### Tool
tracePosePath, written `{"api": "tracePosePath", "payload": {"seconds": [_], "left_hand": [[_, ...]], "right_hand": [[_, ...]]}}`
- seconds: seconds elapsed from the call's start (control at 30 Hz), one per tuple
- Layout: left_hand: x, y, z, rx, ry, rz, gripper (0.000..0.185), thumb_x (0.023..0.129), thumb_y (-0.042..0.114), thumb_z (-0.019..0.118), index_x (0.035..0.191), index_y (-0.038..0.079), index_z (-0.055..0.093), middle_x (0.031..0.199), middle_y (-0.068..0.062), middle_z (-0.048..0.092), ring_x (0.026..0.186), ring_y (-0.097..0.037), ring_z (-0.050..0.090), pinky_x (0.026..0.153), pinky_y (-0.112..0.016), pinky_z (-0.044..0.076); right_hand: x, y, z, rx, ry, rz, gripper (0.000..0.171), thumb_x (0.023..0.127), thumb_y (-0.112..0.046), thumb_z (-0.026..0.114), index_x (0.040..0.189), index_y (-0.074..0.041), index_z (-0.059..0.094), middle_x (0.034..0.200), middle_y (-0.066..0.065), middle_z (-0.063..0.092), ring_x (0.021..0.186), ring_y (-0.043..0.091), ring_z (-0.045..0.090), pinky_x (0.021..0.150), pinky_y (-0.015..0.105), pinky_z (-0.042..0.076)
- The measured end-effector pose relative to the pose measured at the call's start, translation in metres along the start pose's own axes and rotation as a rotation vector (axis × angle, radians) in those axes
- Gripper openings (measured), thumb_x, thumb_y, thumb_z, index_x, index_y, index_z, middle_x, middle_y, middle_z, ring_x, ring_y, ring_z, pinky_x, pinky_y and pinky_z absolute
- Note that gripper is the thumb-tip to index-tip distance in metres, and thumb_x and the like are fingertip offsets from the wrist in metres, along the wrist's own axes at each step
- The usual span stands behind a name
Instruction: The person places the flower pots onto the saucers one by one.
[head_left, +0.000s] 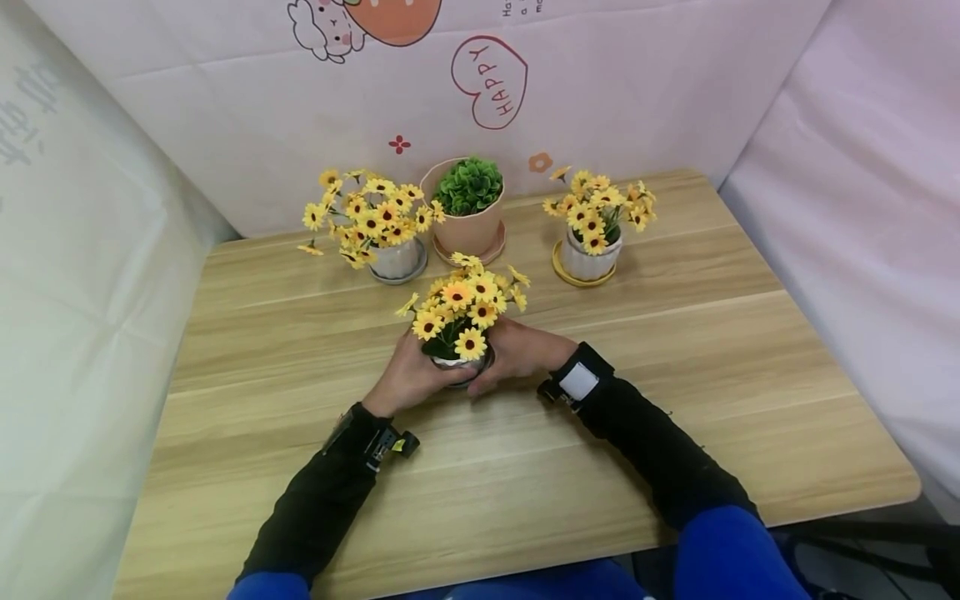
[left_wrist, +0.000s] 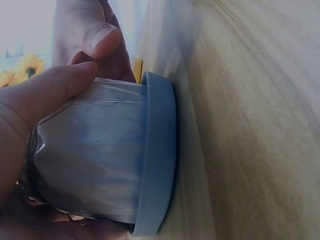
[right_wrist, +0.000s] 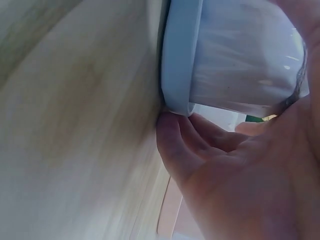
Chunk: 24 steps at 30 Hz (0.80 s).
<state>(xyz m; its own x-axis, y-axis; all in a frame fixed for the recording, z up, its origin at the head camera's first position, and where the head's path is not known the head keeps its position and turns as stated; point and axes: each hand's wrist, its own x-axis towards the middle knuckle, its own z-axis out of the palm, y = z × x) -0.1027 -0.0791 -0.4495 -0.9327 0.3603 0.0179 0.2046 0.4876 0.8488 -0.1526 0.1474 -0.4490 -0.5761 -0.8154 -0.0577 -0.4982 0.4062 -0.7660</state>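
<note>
A small pot of yellow daisies (head_left: pixel 465 304) stands near the middle of the wooden table, between the two hands. My left hand (head_left: pixel 408 379) grips it from the left, its thumb lying across the near side. From the right, my right hand (head_left: pixel 521 350) curls round the same pot, with fingertips down at the saucer's edge. In the left wrist view the pot's pale wall (left_wrist: pixel 95 150) looks wrapped in clear film and sits in a blue-grey saucer (left_wrist: pixel 161 155). The saucer's underside is right at the tabletop. Flowers hide most of the pot from above.
Behind it, a pink pot with a green plant (head_left: pixel 468 221) stands on a pink saucer. Another daisy pot (head_left: pixel 393 258) is at the back left, and a third daisy pot (head_left: pixel 590 262) on a yellow saucer is at the back right. A printed cloth (head_left: pixel 600 92) hangs behind the table.
</note>
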Motion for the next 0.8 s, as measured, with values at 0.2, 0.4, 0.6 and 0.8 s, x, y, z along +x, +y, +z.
{"api": "tracePosePath", "payload": {"seconds": [0.2,0.4,0.6,0.8], "left_hand": [[-0.001,-0.002,-0.001,0.008,0.008,-0.002,0.094,0.077,0.03,0.097,0.155,0.016,0.045,0.151,-0.008,0.057,0.142,-0.028,0.055,0.122,-0.05,0.043],[-0.005,-0.002,-0.002,0.014,-0.011,0.001,0.092,0.08,0.03,0.095,0.155,0.014,0.045,0.15,-0.009,0.058,0.141,-0.028,0.056,0.121,-0.049,0.044],[-0.007,0.0,-0.004,0.053,-0.049,0.007,0.091,0.084,0.032,0.092,0.157,0.012,0.042,0.153,-0.01,0.055,0.144,-0.028,0.053,0.124,-0.049,0.041],[-0.008,0.001,-0.006,0.079,-0.07,-0.034,0.093,0.085,0.034,0.09,0.159,0.011,0.04,0.157,-0.013,0.052,0.146,-0.03,0.05,0.126,-0.05,0.038]], "right_hand": [[0.0,-0.003,0.002,0.041,0.031,-0.023,0.101,0.078,-0.033,0.096,0.159,-0.014,0.039,0.162,0.001,0.046,0.152,0.017,0.04,0.132,0.04,0.028],[-0.004,-0.012,0.006,0.051,0.041,0.05,0.09,0.081,-0.029,0.094,0.156,-0.016,0.044,0.158,-0.001,0.05,0.148,0.015,0.046,0.129,0.04,0.034],[-0.005,-0.017,0.012,-0.066,0.077,0.057,0.072,0.082,-0.021,0.093,0.143,-0.007,0.057,0.146,0.008,0.061,0.136,0.022,0.058,0.121,0.04,0.046],[-0.003,-0.017,0.017,-0.176,0.138,0.011,0.062,0.086,-0.019,0.09,0.138,-0.002,0.061,0.141,0.015,0.064,0.133,0.028,0.061,0.117,0.043,0.049]]}}
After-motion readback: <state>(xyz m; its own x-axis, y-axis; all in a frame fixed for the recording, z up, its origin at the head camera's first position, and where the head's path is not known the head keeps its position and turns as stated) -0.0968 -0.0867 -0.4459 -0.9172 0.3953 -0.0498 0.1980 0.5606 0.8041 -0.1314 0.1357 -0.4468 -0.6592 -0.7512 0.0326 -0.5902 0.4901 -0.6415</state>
